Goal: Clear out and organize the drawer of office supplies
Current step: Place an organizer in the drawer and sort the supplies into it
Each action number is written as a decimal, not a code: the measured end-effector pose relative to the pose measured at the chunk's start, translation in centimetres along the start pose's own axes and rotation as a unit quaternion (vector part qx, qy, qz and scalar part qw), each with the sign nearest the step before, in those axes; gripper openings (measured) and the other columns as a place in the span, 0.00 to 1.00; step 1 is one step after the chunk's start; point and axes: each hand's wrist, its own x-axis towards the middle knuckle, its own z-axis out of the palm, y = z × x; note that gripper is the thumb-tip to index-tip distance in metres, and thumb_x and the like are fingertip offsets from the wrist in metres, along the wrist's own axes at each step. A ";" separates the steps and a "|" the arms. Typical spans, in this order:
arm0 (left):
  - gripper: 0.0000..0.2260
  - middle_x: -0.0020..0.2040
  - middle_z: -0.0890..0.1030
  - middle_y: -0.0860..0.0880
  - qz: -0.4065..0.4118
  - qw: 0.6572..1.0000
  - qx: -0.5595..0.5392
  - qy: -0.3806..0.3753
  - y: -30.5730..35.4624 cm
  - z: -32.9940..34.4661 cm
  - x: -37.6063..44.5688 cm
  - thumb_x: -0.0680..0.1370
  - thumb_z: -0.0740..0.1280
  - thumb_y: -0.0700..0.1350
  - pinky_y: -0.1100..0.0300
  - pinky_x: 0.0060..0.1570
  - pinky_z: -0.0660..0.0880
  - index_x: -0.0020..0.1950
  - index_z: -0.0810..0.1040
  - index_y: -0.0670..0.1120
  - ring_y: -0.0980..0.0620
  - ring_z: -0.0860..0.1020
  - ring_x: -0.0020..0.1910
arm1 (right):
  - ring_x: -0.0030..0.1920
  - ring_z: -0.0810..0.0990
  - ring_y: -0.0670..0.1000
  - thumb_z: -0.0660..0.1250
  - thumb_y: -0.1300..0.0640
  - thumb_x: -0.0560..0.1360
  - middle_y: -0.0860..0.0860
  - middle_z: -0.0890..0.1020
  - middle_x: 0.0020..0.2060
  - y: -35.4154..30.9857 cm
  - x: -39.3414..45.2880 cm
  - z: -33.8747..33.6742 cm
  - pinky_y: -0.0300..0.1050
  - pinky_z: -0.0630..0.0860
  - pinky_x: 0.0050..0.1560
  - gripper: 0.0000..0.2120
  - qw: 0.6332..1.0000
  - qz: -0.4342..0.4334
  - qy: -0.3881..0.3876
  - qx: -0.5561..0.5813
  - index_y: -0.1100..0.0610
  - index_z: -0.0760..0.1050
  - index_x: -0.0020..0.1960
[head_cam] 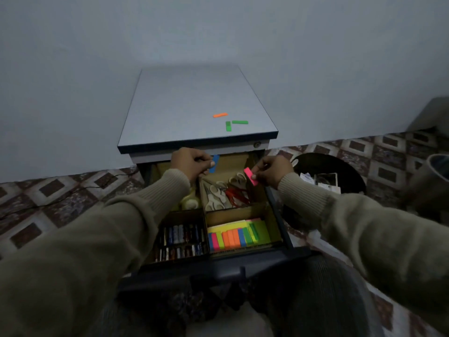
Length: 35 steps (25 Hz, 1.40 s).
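The open drawer (275, 215) of a grey pedestal cabinet (189, 105) is split by cardboard dividers. My left hand (192, 162) pinches a blue sticky-flag pad (214, 164) above the drawer's back. My right hand (273, 170) pinches a pink sticky-flag pad (251, 176) over the scissors compartment. Several scissors (218, 195) lie in the back right section. Coloured sticky pads (239, 234) fill the front right section, batteries (181, 239) the front left. An orange pad (220, 115) and two green pads (233, 124) lie on the cabinet top.
A roll of tape (190, 203) sits in the back left section below my left wrist. A black bin (325, 176) with papers stands on the patterned floor right of the cabinet. A grey wall is behind.
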 end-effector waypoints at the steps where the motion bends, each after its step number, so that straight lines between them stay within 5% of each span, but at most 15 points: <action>1: 0.06 0.35 0.78 0.48 0.001 1.000 0.005 -0.007 -0.4 0.0 -0.7 0.75 0.68 0.36 0.68 0.34 0.75 0.50 0.80 0.39 0.56 0.75 0.32 | 0.42 0.80 0.51 0.70 0.68 0.70 0.57 0.82 0.43 0.8 -0.9 0.4 0.44 0.80 0.46 0.07 1.000 0.007 -0.009 -0.003 0.59 0.77 0.37; 7: 0.04 0.36 0.79 0.47 -0.020 1.000 -0.013 -0.015 -2.3 -0.1 -3.7 0.75 0.68 0.36 0.62 0.41 0.76 0.49 0.79 0.41 0.54 0.76 0.34 | 0.42 0.80 0.55 0.67 0.69 0.73 0.57 0.80 0.38 4.7 -4.9 2.6 0.46 0.78 0.48 0.06 0.998 0.035 -0.040 -0.047 0.62 0.77 0.37; 11: 0.04 0.36 0.79 0.47 -0.021 1.000 0.005 -0.018 -3.7 -0.3 -4.7 0.74 0.69 0.37 0.60 0.43 0.78 0.48 0.80 0.40 0.54 0.77 0.34 | 0.53 0.80 0.57 0.64 0.58 0.76 0.59 0.81 0.51 6.8 -5.8 4.1 0.46 0.76 0.55 0.11 0.985 0.049 -0.035 -0.164 0.64 0.78 0.54; 24: 0.06 0.35 0.80 0.45 -0.026 0.999 -0.019 -0.020 -5.1 0.5 -5.1 0.73 0.70 0.37 0.69 0.32 0.76 0.50 0.80 0.39 0.55 0.77 0.31 | 0.56 0.78 0.60 0.57 0.60 0.79 0.62 0.78 0.55 7.9 -6.0 6.5 0.47 0.74 0.54 0.13 0.966 0.057 -0.044 -0.248 0.64 0.75 0.58; 35: 0.03 0.34 0.79 0.46 -0.055 0.996 -0.053 -0.041 -5.2 1.5 -5.5 0.73 0.69 0.37 0.70 0.32 0.76 0.46 0.79 0.41 0.58 0.77 0.28 | 0.59 0.76 0.60 0.57 0.62 0.79 0.62 0.77 0.58 7.3 -6.2 6.1 0.48 0.73 0.57 0.13 0.958 0.063 -0.066 -0.271 0.64 0.75 0.59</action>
